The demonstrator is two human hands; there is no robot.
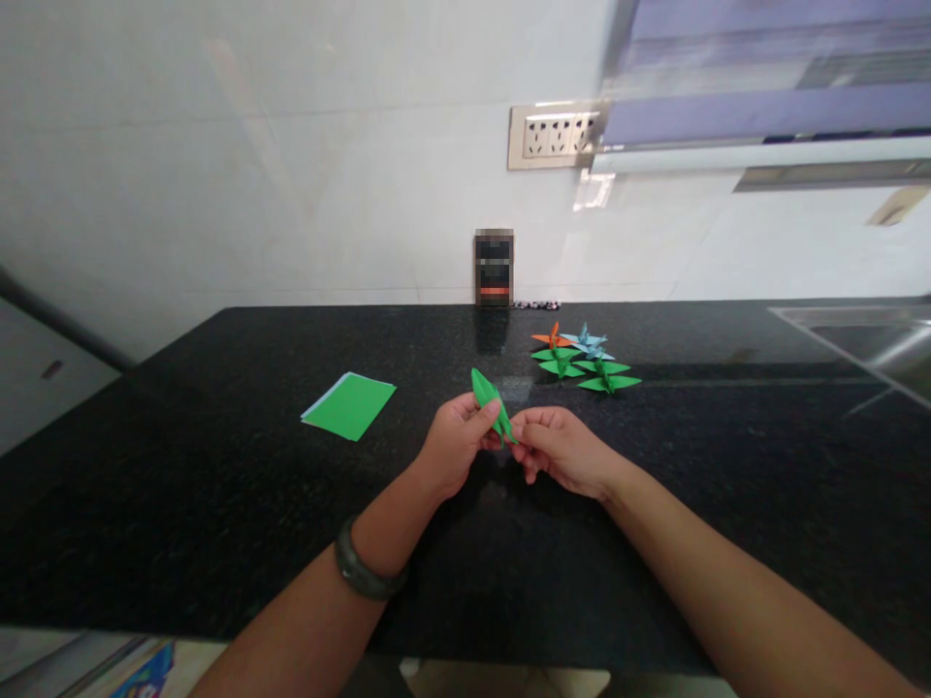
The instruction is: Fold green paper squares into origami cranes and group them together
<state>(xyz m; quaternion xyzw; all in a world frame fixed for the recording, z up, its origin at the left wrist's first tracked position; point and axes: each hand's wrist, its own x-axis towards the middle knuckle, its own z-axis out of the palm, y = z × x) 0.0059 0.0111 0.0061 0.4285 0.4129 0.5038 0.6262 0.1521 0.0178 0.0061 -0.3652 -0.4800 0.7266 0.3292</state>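
A narrow folded green paper piece sticks up and away from me above the black counter. My left hand is closed round its lower part, thumb on top. My right hand pinches the piece's near tip from the right. Both hands hover just over the counter's middle. A dark bangle sits on my left wrist.
A stack of green paper sheets lies to the left. Several finished paper cranes, orange, blue and green, stand behind my hands to the right. A small dark box leans on the wall. A steel sink is far right.
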